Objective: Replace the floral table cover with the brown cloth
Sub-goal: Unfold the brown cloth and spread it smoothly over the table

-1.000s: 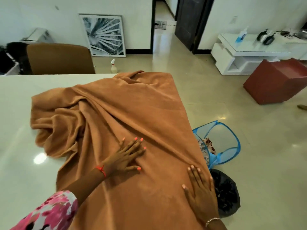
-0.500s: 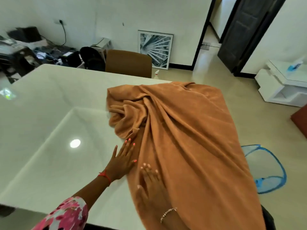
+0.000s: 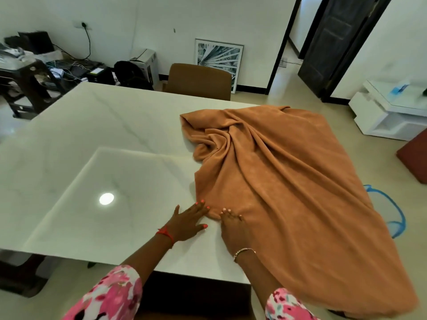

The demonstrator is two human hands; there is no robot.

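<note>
In the head view, the brown cloth [image 3: 288, 192] is seen bunched on the right part of the white table [image 3: 104, 146], with one side draped off it. Its near left edge is pressed by 2 flat hands, the left hand [image 3: 189, 221] and right hand [image 3: 233, 229]. Fingers are extended and nothing is gripped, probably so the cloth can be spread leftward.

We look down on a glossy white table [image 3: 104, 135] with faint grey veins; a round spot of light [image 3: 106, 198] shines on its near half. The brown cloth [image 3: 288, 181] lies on its right part, bunched in folds toward the far side and smoother nearer us, spilling over the right edge. Our left hand [image 3: 188, 221] lies flat on the bare top, fingers touching the cloth's hem; our right hand [image 3: 233, 229] rests flat on the cloth just beside it.
</note>
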